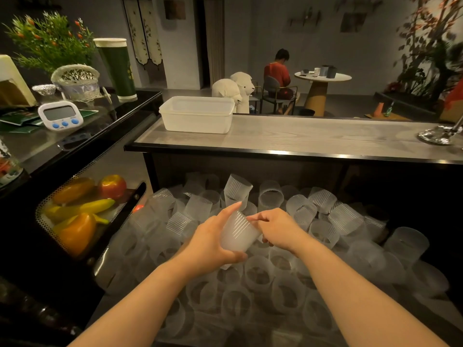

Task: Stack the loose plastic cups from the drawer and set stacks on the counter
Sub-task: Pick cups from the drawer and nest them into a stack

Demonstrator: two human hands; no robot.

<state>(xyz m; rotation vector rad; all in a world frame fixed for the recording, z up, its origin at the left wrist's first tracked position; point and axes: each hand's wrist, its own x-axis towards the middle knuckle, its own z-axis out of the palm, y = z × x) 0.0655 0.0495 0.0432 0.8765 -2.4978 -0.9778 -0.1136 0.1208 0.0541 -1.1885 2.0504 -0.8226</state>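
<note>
Several loose frosted ribbed plastic cups (pixel 271 196) fill the open drawer (pixel 400 309) below the counter, lying every which way. Above the pile, my left hand (pixel 213 242) grips one frosted cup (pixel 238 234) round its side, tilted with its mouth toward the right. My right hand (pixel 274 227) meets that cup at its rim, thumb and fingers curled onto the edge. Whether a second cup sits inside the held one cannot be made out. The pale wood-grain counter (pixel 313 137) runs across just beyond the drawer.
A white plastic tub (pixel 198 113) stands at the counter's left end and a shiny metal stand (pixel 438 135) at its right end. To the left, a perforated drawer holds fruit (pixel 80 211); above it a black counter carries a timer (pixel 61 116). A person sits at a round table behind.
</note>
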